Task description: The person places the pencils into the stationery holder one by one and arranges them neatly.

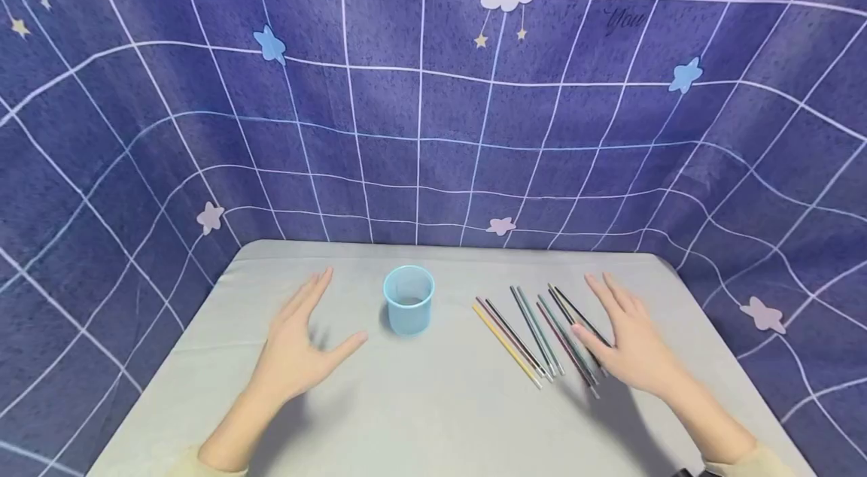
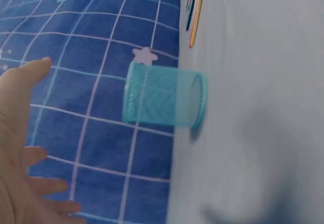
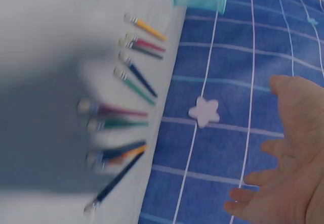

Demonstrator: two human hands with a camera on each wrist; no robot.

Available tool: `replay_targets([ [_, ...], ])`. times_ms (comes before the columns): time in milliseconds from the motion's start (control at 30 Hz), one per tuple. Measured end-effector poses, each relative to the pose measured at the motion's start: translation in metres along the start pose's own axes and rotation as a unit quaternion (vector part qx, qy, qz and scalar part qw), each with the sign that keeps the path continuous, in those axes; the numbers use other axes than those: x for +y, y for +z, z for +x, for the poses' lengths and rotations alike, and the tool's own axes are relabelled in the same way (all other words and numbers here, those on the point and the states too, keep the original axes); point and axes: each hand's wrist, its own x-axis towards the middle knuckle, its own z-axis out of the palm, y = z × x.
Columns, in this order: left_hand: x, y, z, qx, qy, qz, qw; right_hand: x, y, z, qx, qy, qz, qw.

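Observation:
A light-blue mesh pen cup stands upright near the middle of the table in the head view. My left hand hovers to its left, fingers spread and holding nothing; the wrist view shows the cup apart from that hand. Right of the cup lie several slim pencils, among them a yellow pencil and a teal pencil, silver-coloured ends toward me. Above the rightmost pencils is my right hand, spread and holding nothing, hiding part of them. The right wrist view shows pencils blurred.
A grey-white cloth covers the table. Behind and on both sides hangs a blue curtain with a grid, stars and a cloud print, meeting the table's far edge.

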Motion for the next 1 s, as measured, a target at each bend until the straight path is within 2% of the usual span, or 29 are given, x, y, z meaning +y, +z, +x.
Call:
replay_targets([
  [167,-0.004,0.026,0.013,0.03,-0.001,-0.082,0.9962,-0.021,0.018,0.018,0.015,-0.043,0.022,0.9987],
  [467,-0.004,0.071,0.033,0.027,-0.022,-0.202,0.9788,-0.047,0.056,0.036,0.019,-0.098,0.032,0.9944],
  [600,-0.007,0.088,0.033,0.017,-0.042,-0.228,0.9726,-0.056,0.076,0.037,0.006,-0.114,0.037,0.9928],
  [733,-0.009,0.1,0.034,0.023,-0.06,-0.243,0.9678,-0.06,0.095,0.04,-0.009,-0.127,0.045,0.9909],
  [867,-0.011,0.108,0.036,0.035,-0.067,-0.26,0.9625,-0.059,0.108,0.043,-0.019,-0.129,0.031,0.9909],
  [1000,-0.01,0.117,0.037,0.038,-0.078,-0.264,0.9606,-0.057,0.115,0.041,-0.034,-0.119,-0.002,0.9923],
])
